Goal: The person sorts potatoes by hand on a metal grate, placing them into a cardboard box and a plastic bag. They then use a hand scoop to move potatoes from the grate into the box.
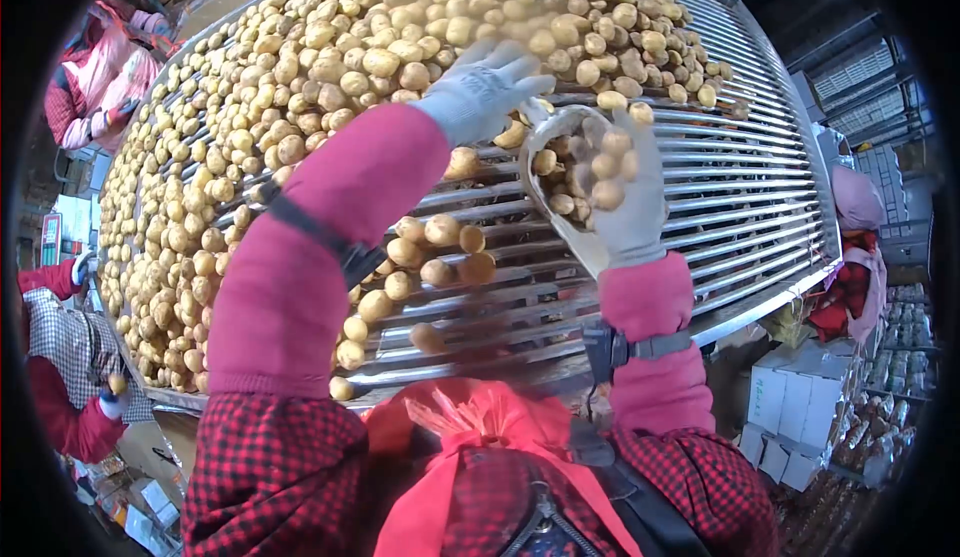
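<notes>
Potatoes lie heaped across a slatted metal roller table. My left hand, in a pale glove, is open with its fingers spread over the near edge of the heap. My right hand, also gloved and partly blurred, grips the right side of a pale-rimmed scoop. Several potatoes are in the scoop, and some blurred ones hide part of my right hand. The fingers under the scoop do not show. Loose potatoes lie on the rollers below my left forearm.
At the left edge, a co-worker's gloved hand holds a potato; another person stands farther back. A person in pink and red is at the right. White cartons stand beyond the table's metal edge.
</notes>
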Motion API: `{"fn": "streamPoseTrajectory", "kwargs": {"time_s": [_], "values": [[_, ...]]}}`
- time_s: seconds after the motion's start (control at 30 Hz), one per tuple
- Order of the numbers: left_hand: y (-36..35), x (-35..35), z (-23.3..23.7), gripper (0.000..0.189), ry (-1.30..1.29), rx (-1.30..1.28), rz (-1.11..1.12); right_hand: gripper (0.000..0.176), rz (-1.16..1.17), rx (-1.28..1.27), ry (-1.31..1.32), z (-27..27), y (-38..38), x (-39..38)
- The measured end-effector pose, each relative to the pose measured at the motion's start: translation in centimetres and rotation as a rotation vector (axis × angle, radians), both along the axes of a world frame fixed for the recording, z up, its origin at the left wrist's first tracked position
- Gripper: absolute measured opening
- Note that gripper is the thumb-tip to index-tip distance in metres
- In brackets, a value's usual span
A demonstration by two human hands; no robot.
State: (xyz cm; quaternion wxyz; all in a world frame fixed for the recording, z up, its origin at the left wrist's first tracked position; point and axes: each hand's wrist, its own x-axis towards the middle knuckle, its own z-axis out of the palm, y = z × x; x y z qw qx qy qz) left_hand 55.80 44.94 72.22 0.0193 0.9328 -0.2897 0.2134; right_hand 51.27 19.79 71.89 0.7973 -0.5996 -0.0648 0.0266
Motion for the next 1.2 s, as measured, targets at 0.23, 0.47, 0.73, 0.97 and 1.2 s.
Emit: {"fn": "streamPoseTrajectory", "kwargs": {"time_s": [0.23, 0.47, 0.73, 0.97, 1.2], "values": [[-1.2, -1.1, -1.0, 0.033, 0.591, 0.193, 0.221, 0.039, -0.043, -0.335, -0.224, -0.3, -5.6, 0.9], [0.7, -9.3, -3.8, 0.030, 0.483, -0.284, 0.275, 0.050, -0.055, -0.110, 0.020, 0.7, -5.6, -3.7], [5.3, -20.1, -1.6, 0.036, 0.231, -0.537, 0.433, 0.055, 0.304, 0.006, -0.156, 3.4, -1.7, -7.1], [7.3, -39.1, 1.7, 0.043, -0.012, -0.528, 0.955, 0.036, 0.640, -0.065, -0.130, 3.1, 9.4, -8.8], [5.4, -50.7, 1.8, 0.048, -0.017, -0.609, 1.325, 0.028, 1.016, -0.813, -1.307, 6.2, 28.2, -18.1]]}}
